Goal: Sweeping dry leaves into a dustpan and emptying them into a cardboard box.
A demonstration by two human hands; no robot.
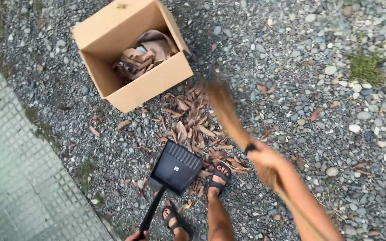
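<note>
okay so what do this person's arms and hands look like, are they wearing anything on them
Both are bare: no gloves or sleeves show. The right hand and its forearm are motion-blurred, with a dark band at the wrist. Only the knuckles of the left hand show at the bottom edge.

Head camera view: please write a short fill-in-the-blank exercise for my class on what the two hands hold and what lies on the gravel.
1. The left hand grips the long handle of a black ______.
2. The right hand swings a blurred straw ______.
3. The cardboard box already holds dry brown ______.
4. The pile of leaves lies on grey ______, between the box and the sandalled feet.

Missing words: dustpan; broom; leaves; gravel.
</note>
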